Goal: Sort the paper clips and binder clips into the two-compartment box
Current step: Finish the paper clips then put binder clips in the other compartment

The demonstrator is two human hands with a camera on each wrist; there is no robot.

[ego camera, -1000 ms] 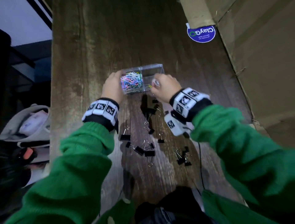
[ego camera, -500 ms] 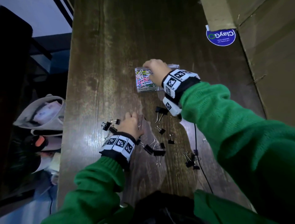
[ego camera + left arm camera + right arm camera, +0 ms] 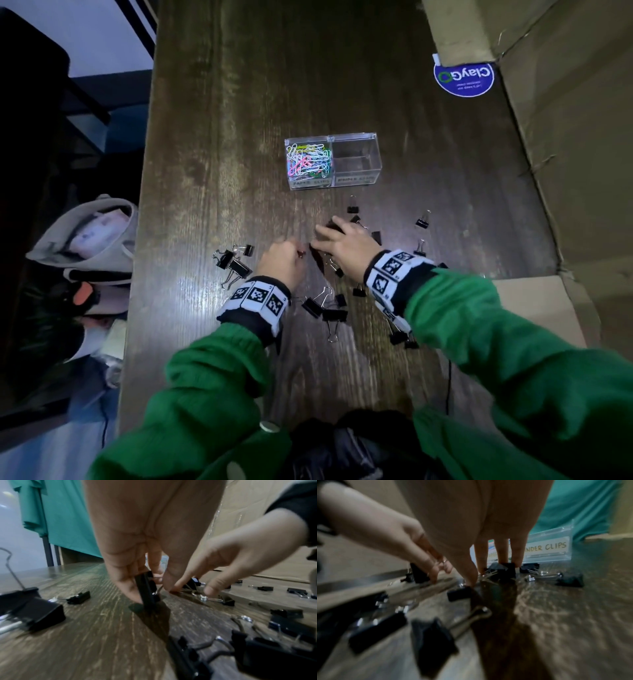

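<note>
A clear two-compartment box stands mid-table. Coloured paper clips fill its left compartment, and the right compartment, labelled for binder clips, holds nothing. Black binder clips lie scattered on the table nearer me. My left hand pinches one binder clip upright against the wood. Just to its right, my right hand reaches down with straight fingers. Its fingertips touch another binder clip, and the thumb touches a small one.
A big cardboard box lines the table's right side, with a blue round sticker at its corner. The table's left edge drops off to a grey bag on the floor. A thin black cable runs near my right sleeve.
One second ago both hands were at the box. The left hand then dropped to the binder clips, and the right hand has now left the box and come down beside it.
</note>
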